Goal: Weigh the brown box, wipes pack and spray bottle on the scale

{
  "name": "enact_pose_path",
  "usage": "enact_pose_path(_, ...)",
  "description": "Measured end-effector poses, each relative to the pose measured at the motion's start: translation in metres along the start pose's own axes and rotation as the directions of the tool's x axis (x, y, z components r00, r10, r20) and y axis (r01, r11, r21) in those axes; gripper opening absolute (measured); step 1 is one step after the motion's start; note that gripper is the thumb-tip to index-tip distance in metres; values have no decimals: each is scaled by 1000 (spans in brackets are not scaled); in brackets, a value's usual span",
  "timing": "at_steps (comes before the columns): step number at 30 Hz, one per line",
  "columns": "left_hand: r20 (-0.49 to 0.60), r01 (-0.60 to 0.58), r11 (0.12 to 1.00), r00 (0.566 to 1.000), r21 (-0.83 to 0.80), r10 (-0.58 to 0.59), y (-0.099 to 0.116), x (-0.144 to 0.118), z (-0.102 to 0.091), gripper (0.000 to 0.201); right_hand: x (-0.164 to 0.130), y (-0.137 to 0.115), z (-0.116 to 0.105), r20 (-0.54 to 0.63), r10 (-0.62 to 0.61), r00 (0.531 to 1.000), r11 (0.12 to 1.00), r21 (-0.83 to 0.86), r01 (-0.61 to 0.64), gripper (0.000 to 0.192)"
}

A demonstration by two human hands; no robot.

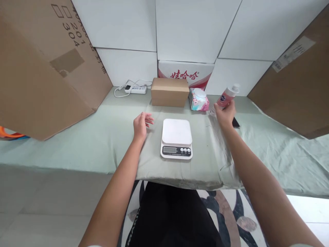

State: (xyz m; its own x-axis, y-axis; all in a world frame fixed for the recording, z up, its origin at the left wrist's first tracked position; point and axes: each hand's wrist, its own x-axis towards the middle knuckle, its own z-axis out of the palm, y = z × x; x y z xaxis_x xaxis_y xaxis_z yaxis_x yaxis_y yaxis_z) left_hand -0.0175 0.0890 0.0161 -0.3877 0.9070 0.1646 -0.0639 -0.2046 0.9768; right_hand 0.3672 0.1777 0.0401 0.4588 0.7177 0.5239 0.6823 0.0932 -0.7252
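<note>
My right hand point(226, 112) is wrapped round a clear bottle with a pink label and white cap point(225, 98), which leans to the right at the far right side of the cloth. A dark flat object point(235, 122), partly hidden, lies beside that hand. My left hand point(142, 124) rests on the cloth with nothing in it, its fingers loosely bent and apart. Between my hands stands a white digital kitchen scale point(177, 137) with a bare platform; its display point(170, 150) shows no digits I can read.
Behind the scale sit a brown cardboard box point(169, 96) and a colourful wipes pack point(198, 101). A white power strip point(135, 89) with a cable lies further left. Large cardboard panels stand at left point(51, 79) and right point(295, 89). A white-and-red carton point(167, 67) stands against the wall.
</note>
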Motion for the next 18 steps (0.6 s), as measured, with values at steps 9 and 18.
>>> enact_pose_path(9,22,1,1000,1000,10,-1,-2,0,2,47,19,10,40,-27,113,993,993,-22,-113,41)
enact_pose_path(18,6,-5,999,1000,41,5,-4,-1,3,41,-16,-5,20,-158,-30,987,992,113,48,52)
